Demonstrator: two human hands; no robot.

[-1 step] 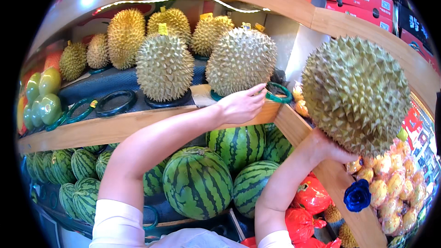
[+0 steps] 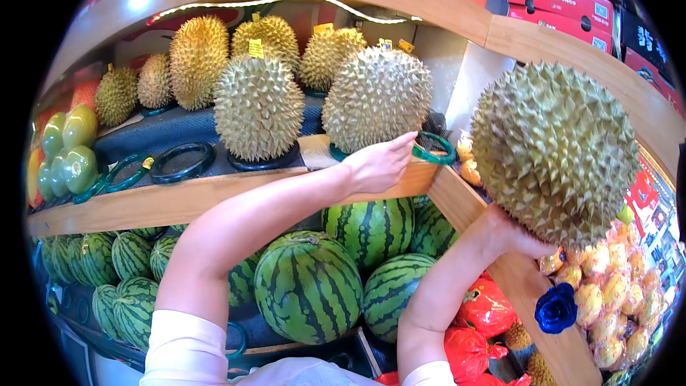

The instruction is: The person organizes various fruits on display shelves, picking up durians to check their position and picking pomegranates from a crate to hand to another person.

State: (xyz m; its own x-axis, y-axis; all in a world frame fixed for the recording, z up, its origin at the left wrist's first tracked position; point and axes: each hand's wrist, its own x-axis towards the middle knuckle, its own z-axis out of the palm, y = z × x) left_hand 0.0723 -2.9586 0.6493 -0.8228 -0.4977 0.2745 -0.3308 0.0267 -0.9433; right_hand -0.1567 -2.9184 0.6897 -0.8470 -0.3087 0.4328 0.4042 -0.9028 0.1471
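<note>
The person's right hand (image 2: 516,232) has hold of a large durian (image 2: 557,150) from underneath, up at the right, just above the corner of the wooden shelf; the fingers are mostly hidden behind the rind. It is green-brown, nearly round, and crowded with broad pointed spikes. The left hand (image 2: 382,166) reaches to the shelf's front corner, index finger extended, its tips at the near side of a smooth green ring (image 2: 451,150); whether they pinch it, I cannot tell.

Just behind that hand stands a broad pale durian (image 2: 379,100) with small yellow tags behind its top. Left of it, a taller pale durian (image 2: 259,111) sits on a dark ring, and a bright yellow tag (image 2: 256,48) with marks too small for me to read shows at its crown. Golden durians (image 2: 199,64) line the back.

Below the pale wooden edge (image 2: 271,184) lie glossy, dark-striped watermelons (image 2: 309,286) and shiny red plastic bags (image 2: 486,307). A blue rose (image 2: 556,308) (velvety-looking, oddly dressy among the fruit) shows before film-wrapped yellowish fruit (image 2: 614,289). At the upper right, stacked red cartons (image 2: 557,0) carry white printed lettering and square codes.
</note>
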